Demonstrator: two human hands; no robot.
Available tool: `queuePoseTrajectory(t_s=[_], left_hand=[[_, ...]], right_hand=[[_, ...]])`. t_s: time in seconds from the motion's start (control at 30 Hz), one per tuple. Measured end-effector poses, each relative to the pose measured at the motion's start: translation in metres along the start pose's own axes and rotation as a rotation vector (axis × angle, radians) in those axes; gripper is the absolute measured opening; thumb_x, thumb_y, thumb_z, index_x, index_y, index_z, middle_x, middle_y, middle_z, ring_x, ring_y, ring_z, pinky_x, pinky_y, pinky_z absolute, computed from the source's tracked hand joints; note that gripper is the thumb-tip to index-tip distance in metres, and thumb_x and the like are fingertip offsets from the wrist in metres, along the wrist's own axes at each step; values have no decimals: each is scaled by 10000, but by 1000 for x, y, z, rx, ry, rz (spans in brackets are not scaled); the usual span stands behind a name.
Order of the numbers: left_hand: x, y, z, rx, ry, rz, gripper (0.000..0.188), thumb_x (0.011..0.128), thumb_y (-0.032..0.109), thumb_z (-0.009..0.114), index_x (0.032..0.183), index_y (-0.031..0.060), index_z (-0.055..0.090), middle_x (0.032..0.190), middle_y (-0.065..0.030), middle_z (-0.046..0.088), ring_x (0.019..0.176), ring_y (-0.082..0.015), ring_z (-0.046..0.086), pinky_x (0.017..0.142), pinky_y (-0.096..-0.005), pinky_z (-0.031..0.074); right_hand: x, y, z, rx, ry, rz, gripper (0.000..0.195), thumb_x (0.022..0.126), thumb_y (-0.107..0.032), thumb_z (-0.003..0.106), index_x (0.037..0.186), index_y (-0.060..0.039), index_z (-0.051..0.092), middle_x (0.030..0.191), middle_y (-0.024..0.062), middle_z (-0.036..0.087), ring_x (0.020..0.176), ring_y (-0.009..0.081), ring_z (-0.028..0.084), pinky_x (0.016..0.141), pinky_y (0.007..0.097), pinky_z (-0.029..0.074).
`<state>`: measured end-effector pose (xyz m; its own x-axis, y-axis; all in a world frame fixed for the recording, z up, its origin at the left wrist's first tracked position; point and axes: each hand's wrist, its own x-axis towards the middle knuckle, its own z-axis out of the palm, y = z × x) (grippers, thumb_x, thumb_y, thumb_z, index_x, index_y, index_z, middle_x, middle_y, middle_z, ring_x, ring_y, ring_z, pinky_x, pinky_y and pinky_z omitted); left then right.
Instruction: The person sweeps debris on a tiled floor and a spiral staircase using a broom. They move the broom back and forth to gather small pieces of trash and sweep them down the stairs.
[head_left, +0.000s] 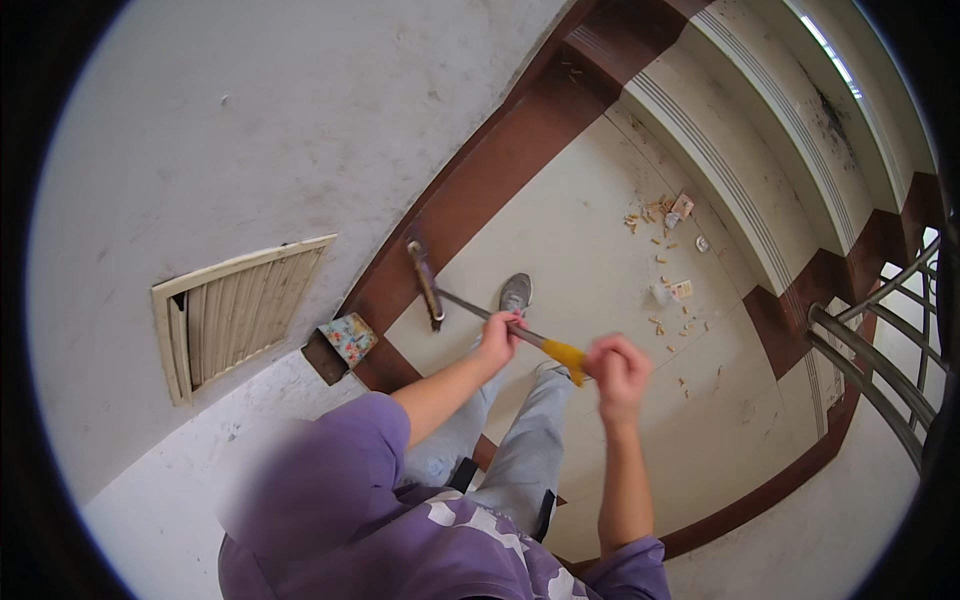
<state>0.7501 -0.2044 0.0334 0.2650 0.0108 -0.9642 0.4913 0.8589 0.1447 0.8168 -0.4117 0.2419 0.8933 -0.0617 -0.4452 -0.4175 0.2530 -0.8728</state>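
Observation:
A broom crosses in front of my legs, its grey handle (469, 306) slanting down to the right. My left hand (499, 343) is closed around the middle of that handle. My right hand (619, 375), somewhat blurred, grips the yellow end (564, 355) of it. The broom head (426, 286) is at the far left end of the handle, over the dark red floor border beside the wall. Cigarette butts (660, 208) lie scattered on the pale tiles beyond my right hand. Among them are a crumpled cigarette pack (682, 206) and a clear plastic piece (661, 293).
A floral-patterned dustpan or box (349, 337) stands against the left wall near a louvred vent cover (247, 315). Stairs (720, 157) rise at the upper right, with a metal railing (874, 352) beside them. My grey shoe (517, 292) is near the broom handle.

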Motion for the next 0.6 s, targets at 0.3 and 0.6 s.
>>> queuePoseTrajectory(t_s=[0.3, 0.6], left_hand=[[9, -37, 144, 119, -131, -78, 42, 815, 10, 468, 796, -26, 480, 906, -170, 597, 787, -237, 593, 743, -346, 540], [1, -72, 240, 424, -327, 87, 112, 835, 81, 471, 886, 44, 379, 878, -107, 570, 651, -229, 608, 595, -364, 541]], right_hand=[[51, -55, -54, 131, 487, -332, 165, 839, -56, 368, 722, -6, 472, 457, -12, 311, 404, 57, 243, 402, 211, 227], [25, -82, -87, 101, 768, -388, 138, 843, -71, 343, 758, -26, 441, 445, -10, 210, 412, 70, 173, 453, 229, 223]])
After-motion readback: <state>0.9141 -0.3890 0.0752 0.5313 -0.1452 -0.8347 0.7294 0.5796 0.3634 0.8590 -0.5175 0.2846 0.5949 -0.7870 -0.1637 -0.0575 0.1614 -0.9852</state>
